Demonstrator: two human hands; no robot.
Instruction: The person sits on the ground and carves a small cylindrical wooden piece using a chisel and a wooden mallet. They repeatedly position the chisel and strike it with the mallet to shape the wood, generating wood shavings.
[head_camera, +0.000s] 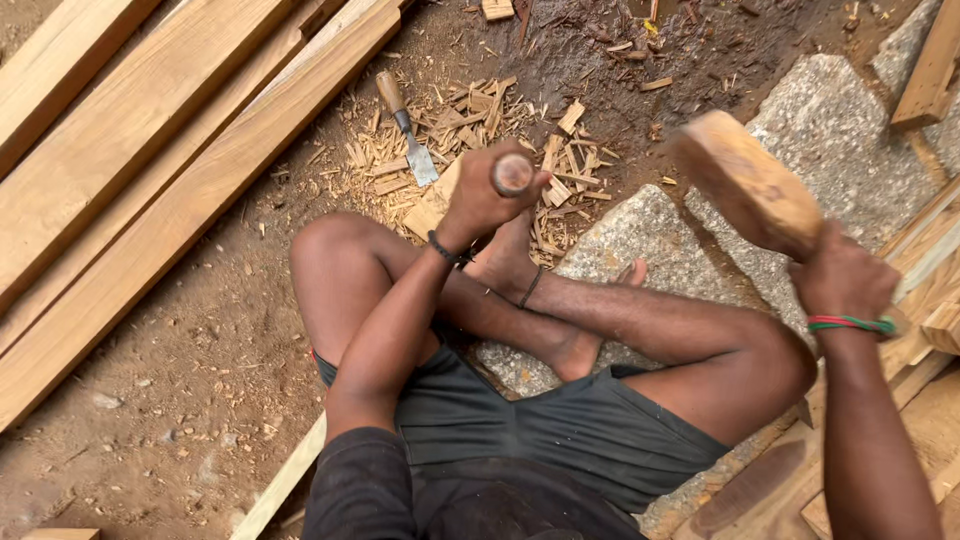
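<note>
While the person sits cross-legged on the dirt at the centre of the frame, the left hand is wrapped tight around a chisel handle, whose round butt end faces up toward the camera, so the tool stands roughly upright with its blade hidden below the fist. It bears down on a pale wood piece, just left of the bare foot, which rests close against the piece as if to steady it. The right hand, at the right edge, grips the shaft of a wooden mallet; its blurred head is raised at the upper right, well apart from the chisel butt. A second chisel lies loose among the wood chips in the upper middle, within arm's reach. Long planks lie stacked along the upper left, and rough stone slabs sit at the upper right.
</note>
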